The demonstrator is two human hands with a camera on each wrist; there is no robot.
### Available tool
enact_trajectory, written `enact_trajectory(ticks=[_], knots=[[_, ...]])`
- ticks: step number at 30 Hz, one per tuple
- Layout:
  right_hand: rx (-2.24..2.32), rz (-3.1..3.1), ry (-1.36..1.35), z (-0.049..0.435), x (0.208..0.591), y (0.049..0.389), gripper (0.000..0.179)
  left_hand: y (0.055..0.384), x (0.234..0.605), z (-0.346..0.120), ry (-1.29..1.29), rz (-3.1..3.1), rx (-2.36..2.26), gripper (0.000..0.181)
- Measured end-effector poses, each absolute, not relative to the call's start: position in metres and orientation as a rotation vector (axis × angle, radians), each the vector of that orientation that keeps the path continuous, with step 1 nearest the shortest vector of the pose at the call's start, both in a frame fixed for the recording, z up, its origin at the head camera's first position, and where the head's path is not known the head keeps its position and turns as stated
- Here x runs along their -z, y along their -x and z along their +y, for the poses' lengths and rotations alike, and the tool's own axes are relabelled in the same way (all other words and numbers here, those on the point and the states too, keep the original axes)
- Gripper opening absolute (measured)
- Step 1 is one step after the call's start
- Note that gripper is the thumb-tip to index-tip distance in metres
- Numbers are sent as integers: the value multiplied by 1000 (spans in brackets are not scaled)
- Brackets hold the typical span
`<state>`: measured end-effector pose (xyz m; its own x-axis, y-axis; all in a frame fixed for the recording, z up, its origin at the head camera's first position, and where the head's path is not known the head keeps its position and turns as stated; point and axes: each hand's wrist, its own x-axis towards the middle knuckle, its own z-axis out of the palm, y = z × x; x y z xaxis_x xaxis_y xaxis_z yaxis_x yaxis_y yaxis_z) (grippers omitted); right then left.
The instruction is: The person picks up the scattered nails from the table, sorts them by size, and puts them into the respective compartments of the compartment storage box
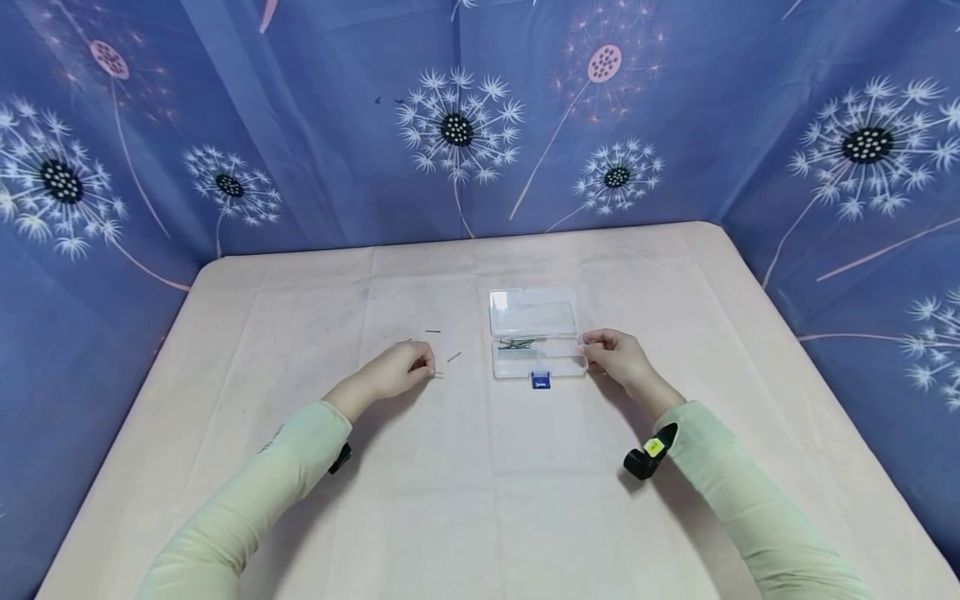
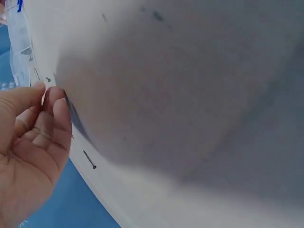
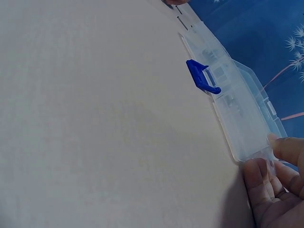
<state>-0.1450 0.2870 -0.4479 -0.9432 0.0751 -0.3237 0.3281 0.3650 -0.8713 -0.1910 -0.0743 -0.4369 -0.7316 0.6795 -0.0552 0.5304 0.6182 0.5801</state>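
Note:
My left hand (image 1: 390,372) is low over the table, thumb and fingertips brought together at a thin nail (image 1: 439,374) that sticks out past them. Loose nails lie around this hand: one (image 1: 454,357) to its right, another (image 1: 432,332) beyond it, and a third (image 2: 89,160) beside the fingers in the left wrist view. With thumb and fingers, my right hand (image 1: 618,360) grips the right end of a clear plastic box (image 1: 517,368). The box stands with its lid (image 1: 532,312) raised at the back; several dark nails (image 1: 517,343) lie in its left part.
A blue latch (image 1: 541,381) hangs from the box's front edge. Pale pink cloth (image 1: 450,500) covers the table, and a blue curtain (image 1: 322,150) with dandelion prints closes off the back and sides. A black camera mount (image 1: 651,454) sits at the right wrist.

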Motion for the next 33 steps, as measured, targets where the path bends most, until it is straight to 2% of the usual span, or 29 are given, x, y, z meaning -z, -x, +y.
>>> enact_trajectory(ticks=[8, 14, 24, 33], knots=[[1622, 2395, -369, 287, 449, 145, 43, 191, 437, -75, -851, 2386, -1181, 4], [1625, 2393, -372, 287, 449, 145, 43, 192, 437, -70, -749, 2343, -1402, 9], [1620, 2397, -374, 286, 448, 145, 41, 189, 433, -48, -540, 2271, -1586, 16], [1641, 2404, -351, 287, 449, 144, 40, 187, 428, -19, -531, 2239, -1579, 16]])
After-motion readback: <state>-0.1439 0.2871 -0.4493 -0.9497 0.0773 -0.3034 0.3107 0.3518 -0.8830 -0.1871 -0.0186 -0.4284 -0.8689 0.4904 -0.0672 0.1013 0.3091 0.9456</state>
